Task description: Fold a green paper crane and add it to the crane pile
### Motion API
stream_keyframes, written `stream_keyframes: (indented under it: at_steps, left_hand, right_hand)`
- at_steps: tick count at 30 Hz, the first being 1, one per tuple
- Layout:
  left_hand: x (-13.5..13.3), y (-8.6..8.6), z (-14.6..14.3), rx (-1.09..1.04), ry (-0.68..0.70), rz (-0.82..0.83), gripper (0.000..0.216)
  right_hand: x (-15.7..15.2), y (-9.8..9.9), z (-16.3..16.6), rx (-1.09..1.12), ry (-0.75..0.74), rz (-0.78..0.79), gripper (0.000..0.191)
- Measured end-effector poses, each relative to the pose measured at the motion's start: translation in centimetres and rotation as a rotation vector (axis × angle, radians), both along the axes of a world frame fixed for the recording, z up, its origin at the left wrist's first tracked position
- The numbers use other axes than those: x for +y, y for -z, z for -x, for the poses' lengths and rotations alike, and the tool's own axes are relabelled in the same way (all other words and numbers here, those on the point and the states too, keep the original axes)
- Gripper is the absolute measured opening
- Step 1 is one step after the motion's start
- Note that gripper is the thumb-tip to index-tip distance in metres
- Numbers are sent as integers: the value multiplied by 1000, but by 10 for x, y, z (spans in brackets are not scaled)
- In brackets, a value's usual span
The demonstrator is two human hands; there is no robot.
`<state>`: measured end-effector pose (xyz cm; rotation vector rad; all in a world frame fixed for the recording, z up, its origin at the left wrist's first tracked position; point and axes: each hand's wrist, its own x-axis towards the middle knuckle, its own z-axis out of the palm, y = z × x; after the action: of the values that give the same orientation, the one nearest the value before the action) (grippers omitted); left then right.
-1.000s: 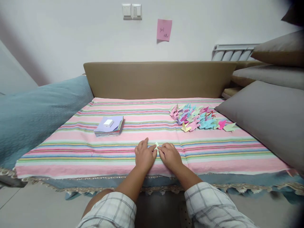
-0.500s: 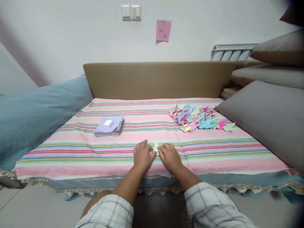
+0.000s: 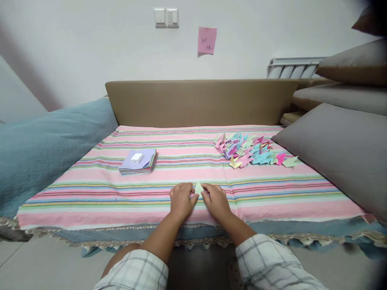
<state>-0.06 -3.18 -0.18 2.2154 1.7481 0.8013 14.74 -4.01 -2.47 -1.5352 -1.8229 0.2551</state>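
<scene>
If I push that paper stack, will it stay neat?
Probably not: the paper stack might slide apart, since its sheets look uneven at the edges. The boxy white block on top may slip, but probably won't roll.

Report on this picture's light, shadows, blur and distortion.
Head view throughout: soft light, no strong glare; small shadow under the pink note; dark blur along the right edge, near the grey cushions; the blue armrest looks stretched, as by a wide lens; creases in the pale green paper between the left hand and right hand too small to make out.
</scene>
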Motion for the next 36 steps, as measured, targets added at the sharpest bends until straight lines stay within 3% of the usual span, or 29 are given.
stream_keyframes:
  at_steps: [6, 12, 17, 36]
  left_hand:
    - [1, 0, 3, -223, 68, 41, 10]
    - [2, -4, -2, -1067, 233, 378, 40]
    - [1, -3, -7, -1408, 105, 488, 46]
    - [1, 4, -8, -1433, 117, 507, 43]
  right_hand:
    - [1, -2, -1, 308, -121, -20, 19]
    - [0, -7, 3, 731, -203, -32, 24]
    - [-2, -8, 6, 838, -146, -21, 29]
    - [-5, -12, 6, 696, -153, -103, 15]
